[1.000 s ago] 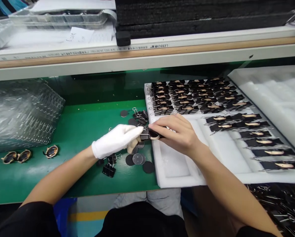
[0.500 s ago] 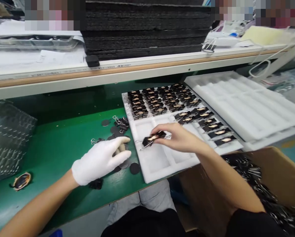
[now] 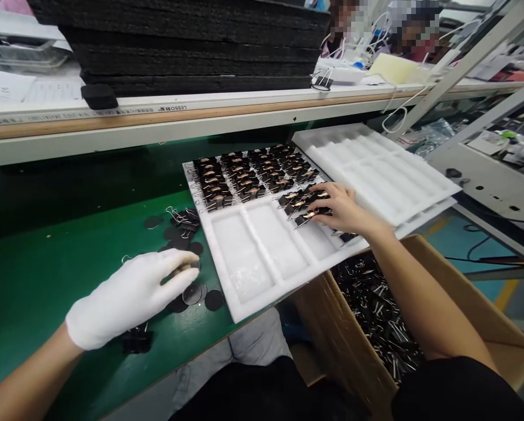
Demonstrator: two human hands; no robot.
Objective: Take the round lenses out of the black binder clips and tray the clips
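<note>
My bare right hand (image 3: pixel 338 209) pinches a clipped black piece (image 3: pixel 304 218) with a pale centre, low in the third column of a white foam tray (image 3: pixel 221 257). Rows of similar clipped pieces (image 3: pixel 244 175) fill the tray's far part. My white-gloved left hand (image 3: pixel 143 289) hovers over the green table, thumb and fingers apart, with nothing visible between them. Beside its fingertips lie flat black discs (image 3: pixel 214 300) and a small heap of black binder clips (image 3: pixel 185 219).
Behind the tray, more white foam trays (image 3: pixel 388 169) are stacked. A cardboard box (image 3: pixel 344 327) full of binder clips (image 3: pixel 387 316) stands below the table edge at right. A shelf (image 3: pixel 226 114) crosses above, bearing black foam sheets (image 3: pixel 191 52). Several more clips (image 3: pixel 137 341) lie near my left wrist.
My right hand has carried the clipped piece from the tray's near-left compartment rightward to the third column. The view has turned right. My left hand keeps much the same pose over the discs.
</note>
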